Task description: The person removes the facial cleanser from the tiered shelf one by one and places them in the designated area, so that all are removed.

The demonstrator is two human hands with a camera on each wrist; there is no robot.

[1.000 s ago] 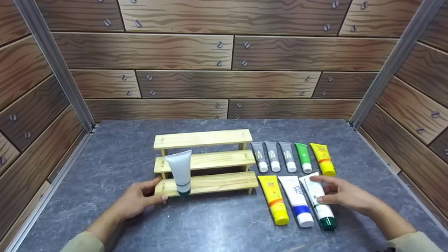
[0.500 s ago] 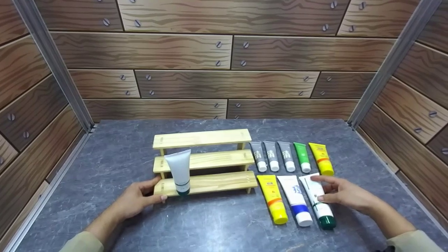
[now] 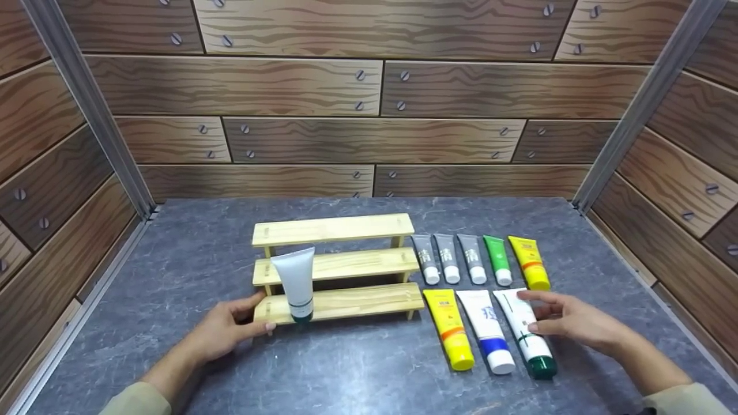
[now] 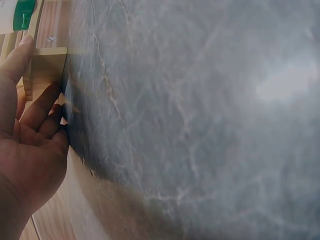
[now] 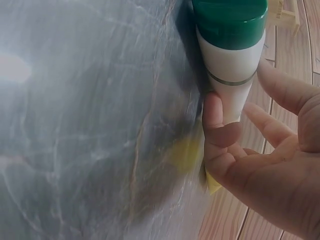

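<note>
My left hand (image 3: 222,328) grips the left end of the three-tier wooden display stand (image 3: 346,304), thumb on the front of the lowest step and fingers behind it. On that step a white tube with a dark green cap (image 3: 297,282) stands cap down. My right hand (image 3: 576,323) holds a second white tube with a green cap (image 3: 522,323), which lies on the table with its cap toward me. Thumb and index finger rest on its right edge. In the right wrist view, other fingers (image 5: 215,115) curl low against this tube (image 5: 232,65).
Left of the held tube lie a white tube with a blue band (image 3: 487,328) and a yellow tube (image 3: 450,328). Behind them is a row of several smaller tubes: grey (image 3: 448,256), green (image 3: 497,256) and yellow (image 3: 530,262). Wood-patterned walls (image 3: 369,138) enclose the grey table (image 3: 346,369).
My right hand has shifted slightly to the right, and the green-capped tube has moved a little right with it. My left hand and the stand stay in place.
</note>
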